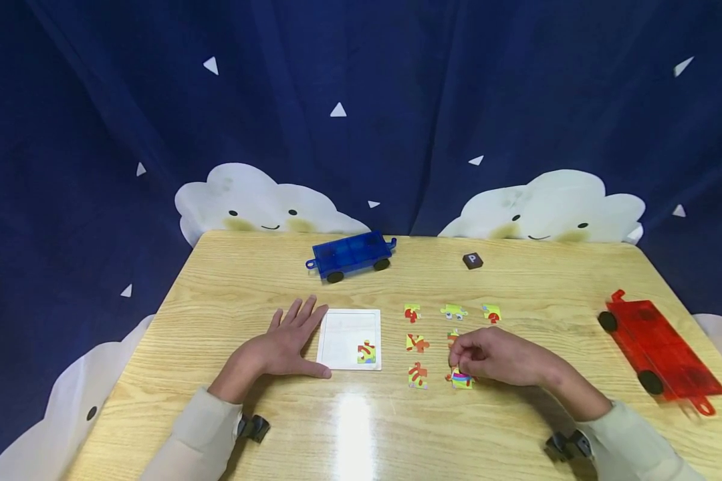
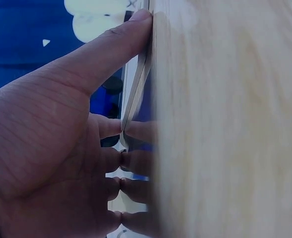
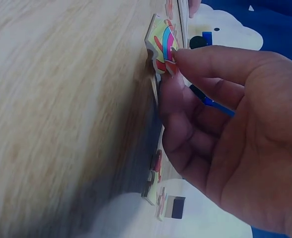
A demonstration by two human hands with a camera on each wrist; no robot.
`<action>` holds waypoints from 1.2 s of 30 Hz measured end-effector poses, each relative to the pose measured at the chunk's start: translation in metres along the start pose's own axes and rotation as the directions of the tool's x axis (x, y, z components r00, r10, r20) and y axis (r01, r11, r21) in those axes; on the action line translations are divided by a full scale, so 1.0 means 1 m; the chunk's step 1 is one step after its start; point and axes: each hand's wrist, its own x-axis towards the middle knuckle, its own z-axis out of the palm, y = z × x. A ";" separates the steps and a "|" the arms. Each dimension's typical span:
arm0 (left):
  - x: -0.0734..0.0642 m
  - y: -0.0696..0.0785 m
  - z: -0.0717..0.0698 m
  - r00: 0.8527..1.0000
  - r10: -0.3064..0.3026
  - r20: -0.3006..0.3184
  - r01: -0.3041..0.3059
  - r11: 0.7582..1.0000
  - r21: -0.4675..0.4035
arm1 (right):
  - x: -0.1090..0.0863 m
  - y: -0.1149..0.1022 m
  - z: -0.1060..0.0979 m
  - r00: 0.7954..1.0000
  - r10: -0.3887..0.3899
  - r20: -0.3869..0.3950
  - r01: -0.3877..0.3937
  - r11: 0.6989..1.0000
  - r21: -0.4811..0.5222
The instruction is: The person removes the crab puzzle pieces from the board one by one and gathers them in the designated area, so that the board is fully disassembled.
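My left hand [image 1: 285,346] lies with fingers spread at the left side of a white square puzzle tray [image 1: 338,341]. Its thumb [image 2: 106,49] touches the tray's edge in the left wrist view. One yellow-and-red jigsaw piece [image 1: 366,353] sits in the tray's lower right corner. To the right, my right hand [image 1: 498,356] pinches a jigsaw piece [image 3: 164,42] with a rainbow stripe between thumb and fingers; it is tilted in the right wrist view. Just above that piece, another jigsaw piece [image 1: 452,337] is partly hidden by the fingers.
Several loose pieces lie between tray and right hand, among them a red-and-yellow piece [image 1: 418,343] and one with eyes [image 1: 454,312]. A blue toy wagon [image 1: 353,255] and a small black block marked P [image 1: 472,260] stand behind. A red wagon [image 1: 664,347] is at the right.
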 end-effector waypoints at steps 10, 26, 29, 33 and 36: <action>0.000 0.001 -0.001 1.000 -0.005 -0.002 0.005 1.000 0.006 | -0.003 -0.002 -0.002 1.000 0.022 -0.019 -0.023 0.998 -0.058; 0.001 0.000 0.000 1.000 -0.020 0.000 0.020 1.000 0.008 | 0.008 -0.014 -0.001 0.998 -0.032 -0.048 0.028 0.996 -0.087; 0.001 0.000 -0.001 1.000 -0.019 -0.001 0.019 1.000 0.009 | 0.017 -0.020 0.003 0.998 -0.024 -0.060 0.016 0.993 -0.115; 0.001 0.000 0.000 1.000 -0.017 -0.001 0.017 1.000 0.009 | 0.034 -0.030 0.010 0.996 -0.036 -0.078 0.021 0.984 -0.177; 0.000 0.000 0.000 1.000 -0.015 -0.002 0.015 1.000 0.004 | 0.049 -0.037 0.018 0.994 -0.063 -0.085 0.042 0.972 -0.232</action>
